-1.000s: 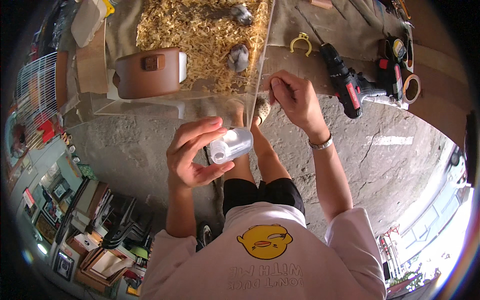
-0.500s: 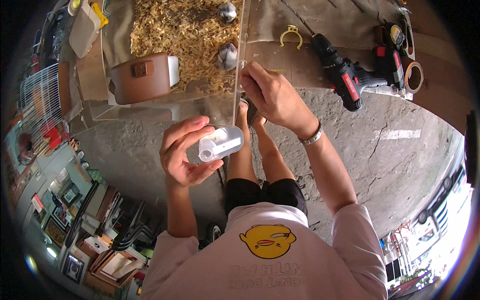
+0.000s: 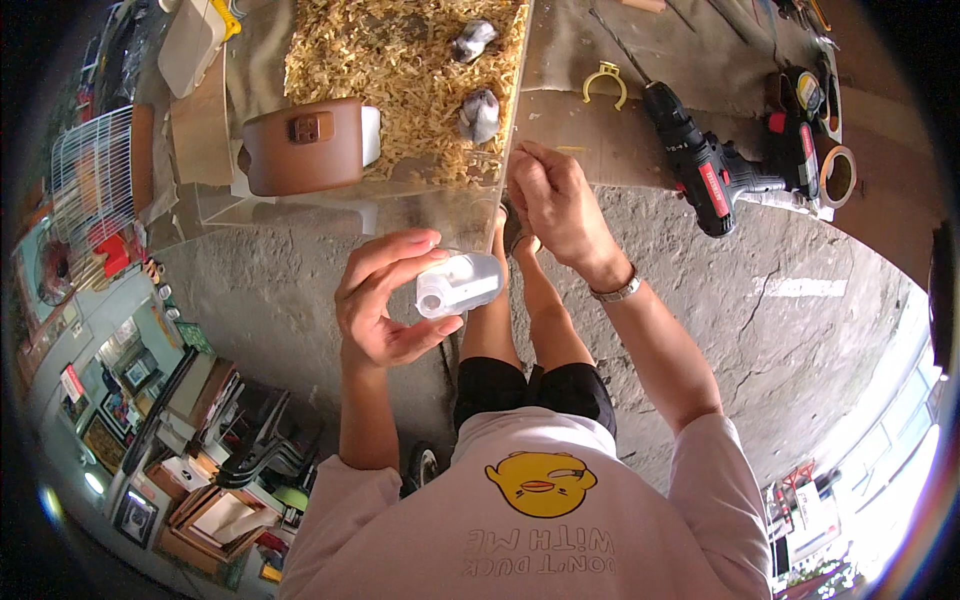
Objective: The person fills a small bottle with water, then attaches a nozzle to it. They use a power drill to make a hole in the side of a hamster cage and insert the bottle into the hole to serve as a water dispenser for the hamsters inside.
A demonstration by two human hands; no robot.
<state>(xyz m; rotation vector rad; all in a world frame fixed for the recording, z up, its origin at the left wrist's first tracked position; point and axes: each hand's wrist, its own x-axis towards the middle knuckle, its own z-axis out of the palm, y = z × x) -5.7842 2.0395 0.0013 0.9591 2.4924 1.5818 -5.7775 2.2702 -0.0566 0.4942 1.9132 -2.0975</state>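
My left hand (image 3: 378, 305) is clamped on a translucent white plastic bottle (image 3: 462, 284). My right hand (image 3: 560, 208) is curled near the clear rectangular tank (image 3: 425, 205); its contents I cannot tell.

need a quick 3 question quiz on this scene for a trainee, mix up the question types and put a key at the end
1. Which hand holds the translucent bottle?
2. True or false: the cordless drill lies to the right of the wood shavings.
3. How many small grey-and-white animals are on the shavings? A) one B) two C) four

Key:
1. The left hand
2. True
3. B) two
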